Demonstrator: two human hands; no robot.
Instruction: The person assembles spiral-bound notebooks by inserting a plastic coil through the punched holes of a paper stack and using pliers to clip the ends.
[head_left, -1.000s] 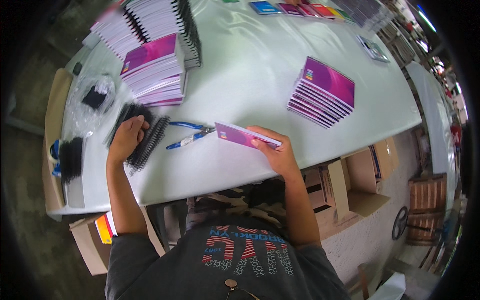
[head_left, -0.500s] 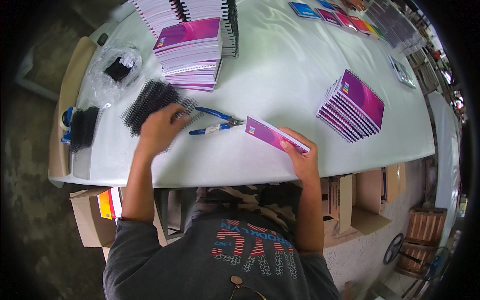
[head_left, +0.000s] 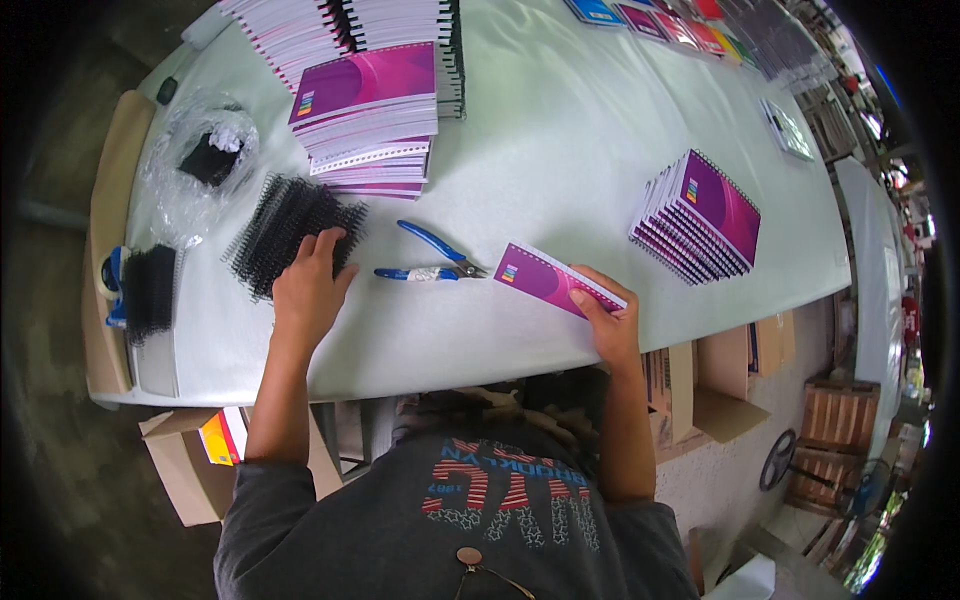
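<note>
"Right hand (head_left: pixel 617 325): clamped on the purple booklet (head_left: pixel 540 278), thumb across the cover, other fingers behind. Left hand (head_left: pixel 308 298)?"

"Thumb and fingers apart, fingertips at the near right edge of the coil pile (head_left: pixel 285 228). Can't tell if a coil is pinched."

"Fine. Booklet location?"

"Right of the cutters (head_left: pixel 465 268), over the near part of the bench (head_left: pixel 470 345) (tilted, far as I can judge), row of holes facing away from the body. No coil in it that I can make out."

"Why hold it by that end?"

"Guessing: a grip on the right end leaves nearly all the holes uncovered and the left end free."

"And the cutters?"

"Lying spread between the hands, tips toward the booklet's left end, handles toward the coil pile. Probably there for easy reach from either side."

"Stacks, quick."

"Bound stack (head_left: pixel 715 215) on the right, punched stack (head_left: pixel 365 90) beyond the coil pile. Coils seem to show on opposite sides of the bound one, perhaps alternated so it sits level. Well apart, likely so they don't get mixed."
</note>
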